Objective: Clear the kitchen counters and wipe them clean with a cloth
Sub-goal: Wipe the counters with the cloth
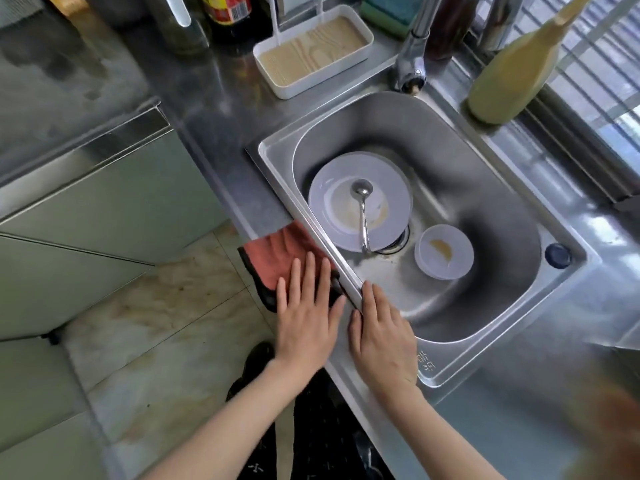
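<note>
Counter (214, 98): stainless steel, wrapping around the sink on all sides, streaked and reflective at the back left corner.
Floor (156, 306): pale stained tiles below the counter's front edge.
Sink (485, 188): steel basin set into the counter, holding a plate, a bowl and a spoon.
Tray (287, 93): white, rectangular, with a wood-grain bottom, on the counter behind the sink's back left corner.
Bottle (509, 74): yellow-green, upright at the counter's back edge, right of the faucet.
Faucet (414, 46): chrome, rising from the sink's back rim.
Plate (391, 188): white, smeared, at the basin's left side, partly over the drain.
Left hand (306, 317): palm down on the cloth at the counter's front edge, fingers straight and slightly apart.
Right hand (384, 337): resting on the sink's front rim, fingers straight and close together, thumb against the rim's outer edge.
Cloth (277, 251): coral with a dark border, draped over the counter's front edge just beside the sink's front rim, under the left hand.
Bowl (460, 254): small, white, with a yellowish scrap inside, right of the plate.
Spoon (363, 216): metal, lying in the plate, handle toward the front rim.
</note>
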{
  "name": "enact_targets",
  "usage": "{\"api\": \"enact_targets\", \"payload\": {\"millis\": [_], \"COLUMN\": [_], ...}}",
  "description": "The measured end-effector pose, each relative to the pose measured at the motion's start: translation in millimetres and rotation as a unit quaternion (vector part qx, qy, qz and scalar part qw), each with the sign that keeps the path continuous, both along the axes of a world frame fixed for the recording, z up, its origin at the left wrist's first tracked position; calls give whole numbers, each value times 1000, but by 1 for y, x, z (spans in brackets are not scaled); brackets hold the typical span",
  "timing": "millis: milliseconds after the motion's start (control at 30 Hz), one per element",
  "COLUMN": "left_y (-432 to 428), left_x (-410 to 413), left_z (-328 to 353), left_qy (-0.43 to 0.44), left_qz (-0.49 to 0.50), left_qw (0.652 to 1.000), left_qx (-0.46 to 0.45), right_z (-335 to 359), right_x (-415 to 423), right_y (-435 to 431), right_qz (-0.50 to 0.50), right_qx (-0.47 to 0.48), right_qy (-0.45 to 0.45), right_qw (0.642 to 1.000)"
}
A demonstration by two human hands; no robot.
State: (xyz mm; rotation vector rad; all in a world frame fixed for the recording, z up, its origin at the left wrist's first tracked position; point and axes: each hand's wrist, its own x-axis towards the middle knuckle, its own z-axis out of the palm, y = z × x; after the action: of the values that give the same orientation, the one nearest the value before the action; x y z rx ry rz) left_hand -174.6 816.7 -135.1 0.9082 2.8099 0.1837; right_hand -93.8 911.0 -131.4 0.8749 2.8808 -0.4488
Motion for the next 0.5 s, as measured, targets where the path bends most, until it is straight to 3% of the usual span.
{"api": "enact_targets", "payload": {"millis": [100, 233, 500], "left_y": [4, 13, 1], "left_x": [-45, -94, 0], "left_z": [-6, -4, 5], "left_qy": [36, -1, -73], "left_qz": [25, 106, 78], "left_qw": [999, 994, 994], "left_qx": [5, 4, 35], "right_z": [1, 0, -2], "right_x": [0, 1, 1], "right_y": [-1, -2, -3], "right_qz": [-4, -5, -12], "right_qx": [3, 9, 7], "right_qy": [6, 16, 30], "right_qw": [1000, 1000, 999]}}
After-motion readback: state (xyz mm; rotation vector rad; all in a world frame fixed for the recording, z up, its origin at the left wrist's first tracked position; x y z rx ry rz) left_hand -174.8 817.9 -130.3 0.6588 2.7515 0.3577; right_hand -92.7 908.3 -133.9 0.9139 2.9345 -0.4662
